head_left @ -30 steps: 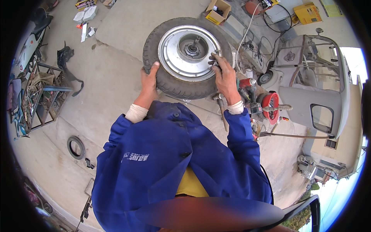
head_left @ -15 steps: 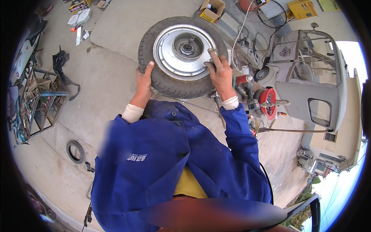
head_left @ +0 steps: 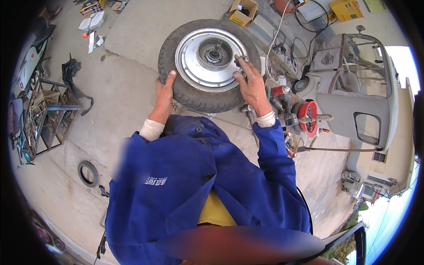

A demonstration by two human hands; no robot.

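A wheel with a black tyre [head_left: 201,100] and a silver metal hub [head_left: 190,66] lies in front of me, its centre axle [head_left: 215,54] pointing up. My left hand [head_left: 164,95] grips the tyre's near left side, thumb on top and the other fingers hidden beneath. On the near right, my right hand [head_left: 253,88] rests over the tyre with its fingertips on the hub's edge. Its thumb and forefinger are spread apart there. A small dark spot between them is too small to make out.
Right of the wheel are a red can [head_left: 279,91], power tools [head_left: 290,118] and a red bowl [head_left: 308,115]. Beyond stands a grey three-wheeled vehicle [head_left: 349,110]. To the left are a metal tool rack [head_left: 55,107] and a small tyre [head_left: 88,173]. An open carton [head_left: 243,12] sits behind.
My right hand's fingers have shifted slightly along the hub's edge, and the forefinger has moved a little to the left. The wheel and my left hand look unmoved.
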